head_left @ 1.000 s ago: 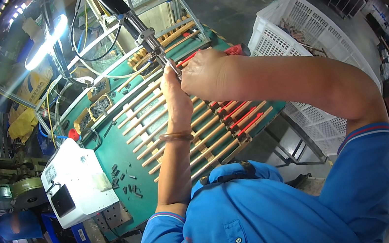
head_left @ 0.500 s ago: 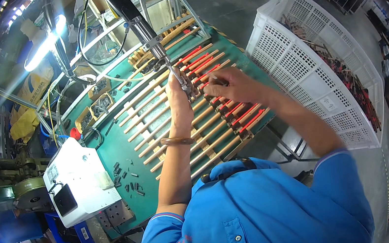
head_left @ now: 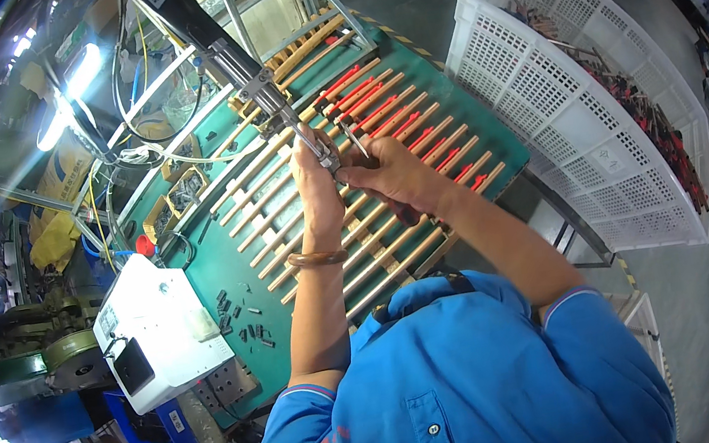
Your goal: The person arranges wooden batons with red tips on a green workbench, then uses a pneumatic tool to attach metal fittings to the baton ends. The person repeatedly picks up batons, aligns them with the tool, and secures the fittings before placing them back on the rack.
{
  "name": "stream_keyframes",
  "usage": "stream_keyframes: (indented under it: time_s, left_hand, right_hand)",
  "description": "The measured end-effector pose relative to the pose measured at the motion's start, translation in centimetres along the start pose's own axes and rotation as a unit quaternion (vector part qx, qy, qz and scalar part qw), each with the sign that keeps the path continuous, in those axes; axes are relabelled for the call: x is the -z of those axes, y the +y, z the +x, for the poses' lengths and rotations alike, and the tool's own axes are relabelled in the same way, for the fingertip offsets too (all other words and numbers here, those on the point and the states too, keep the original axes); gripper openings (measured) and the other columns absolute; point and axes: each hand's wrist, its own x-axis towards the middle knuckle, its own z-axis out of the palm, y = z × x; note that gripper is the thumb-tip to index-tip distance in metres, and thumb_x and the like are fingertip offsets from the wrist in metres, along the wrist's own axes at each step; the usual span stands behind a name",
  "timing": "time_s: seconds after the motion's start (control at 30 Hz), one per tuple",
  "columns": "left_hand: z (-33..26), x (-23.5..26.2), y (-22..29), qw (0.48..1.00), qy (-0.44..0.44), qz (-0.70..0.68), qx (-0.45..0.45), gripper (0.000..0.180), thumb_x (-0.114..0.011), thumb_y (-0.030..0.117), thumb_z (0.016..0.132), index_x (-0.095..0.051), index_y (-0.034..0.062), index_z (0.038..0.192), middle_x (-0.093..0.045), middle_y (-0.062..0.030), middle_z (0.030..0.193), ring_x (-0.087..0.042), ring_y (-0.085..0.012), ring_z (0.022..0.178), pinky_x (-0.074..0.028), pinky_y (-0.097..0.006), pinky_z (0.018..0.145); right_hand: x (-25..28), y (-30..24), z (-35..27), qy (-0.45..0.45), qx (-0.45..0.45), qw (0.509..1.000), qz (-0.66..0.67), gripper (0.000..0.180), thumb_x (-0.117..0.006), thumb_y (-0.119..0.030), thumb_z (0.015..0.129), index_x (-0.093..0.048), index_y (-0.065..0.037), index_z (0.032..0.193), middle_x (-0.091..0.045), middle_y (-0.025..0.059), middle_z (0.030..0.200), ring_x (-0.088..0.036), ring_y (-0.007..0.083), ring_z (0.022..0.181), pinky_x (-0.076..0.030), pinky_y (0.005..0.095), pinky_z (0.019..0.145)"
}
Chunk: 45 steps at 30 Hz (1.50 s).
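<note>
A suspended power driver (head_left: 247,69), black above and metal below, slants down to a metal fitting in front of me. My left hand (head_left: 315,192) is closed around the fitting at its lower end. Close against it on the right, my right hand (head_left: 391,171) grips a hand tool (head_left: 353,137) with a thin metal part; a brown handle-like end shows below the palm. The fingertips meet near the fitting, so the small parts there are hidden. Under both hands lies a row of wooden sticks (head_left: 284,238), several bearing red strips (head_left: 394,119) and dark pieces at their right ends.
A green worktop (head_left: 486,126) carries a white machine (head_left: 161,330), loose small black pieces (head_left: 252,334) and small parts boxes (head_left: 185,193). A large white perforated crate (head_left: 536,96) with red-ended sticks stands at the right. A bright lamp (head_left: 73,90) hangs at the upper left.
My right hand has come down and left to meet the left hand, and the metal part of its tool now shows. My left hand stays on the driver's fitting. The whole view has shifted slightly.
</note>
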Motion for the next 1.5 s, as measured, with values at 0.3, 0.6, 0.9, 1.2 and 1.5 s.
stream_keyframes:
  time_s: [0.3,0.6,0.9,1.2,1.5]
  left_hand:
    - [-0.4,0.2,0.5,0.999,-0.046,0.007,0.016,0.046,-0.043,0.049,0.093,-0.049,0.0065,0.078,-0.048,-0.0035,0.067,-0.047,-0.0130,0.058,-0.040,-0.027,0.051]
    - [-0.7,0.8,0.1,0.999,-0.041,0.015,0.026,0.048,-0.042,0.052,0.092,-0.050,0.0068,0.081,-0.050,-0.0039,0.069,-0.050,-0.0148,0.057,-0.042,-0.027,0.051]
    - [-1.0,0.5,0.6,0.998,-0.013,0.049,0.036,0.047,-0.038,0.049,0.095,-0.052,0.0052,0.086,-0.054,-0.0051,0.067,-0.053,-0.0142,0.059,-0.043,-0.027,0.053]
    - [-1.0,-0.1,0.2,0.999,-0.030,0.016,0.015,0.051,-0.038,0.053,0.094,-0.051,0.0046,0.087,-0.056,-0.0071,0.069,-0.053,-0.0145,0.057,-0.044,-0.026,0.051]
    - [-1.1,-0.7,-0.3,0.999,-0.019,0.000,0.041,0.051,-0.047,0.056,0.089,-0.051,0.0056,0.079,-0.056,-0.0079,0.065,-0.053,-0.0160,0.054,-0.044,-0.028,0.049]
  right_hand:
    - [1.4,-1.2,-0.5,-0.079,-0.074,0.993,0.045,0.018,-0.066,-0.020,0.084,-0.056,-0.005,0.085,-0.049,-0.0027,0.059,-0.043,0.0036,0.045,-0.034,0.0188,0.039]
    - [1.8,-0.3,-0.9,-0.094,-0.026,0.995,0.027,0.013,-0.067,-0.010,0.082,-0.056,-0.003,0.085,-0.053,-0.0001,0.062,-0.046,0.0043,0.050,-0.037,0.0201,0.045]
    - [0.3,1.0,-1.2,0.037,0.144,0.959,-0.242,0.017,-0.065,-0.006,0.082,-0.058,0.002,0.096,-0.062,0.0081,0.073,-0.056,0.0095,0.067,-0.047,0.0282,0.063]
    - [-0.7,1.8,-2.4,0.154,0.230,0.914,-0.298,0.021,-0.066,-0.016,0.081,-0.052,-0.002,0.089,-0.062,0.0167,0.072,-0.061,0.0341,0.066,-0.047,0.0417,0.060]
    - [-1.3,2.1,-3.7,0.203,0.251,0.826,-0.461,0.023,-0.067,-0.015,0.080,-0.052,-0.006,0.094,-0.061,0.0110,0.078,-0.062,0.0289,0.068,-0.049,0.0389,0.057]
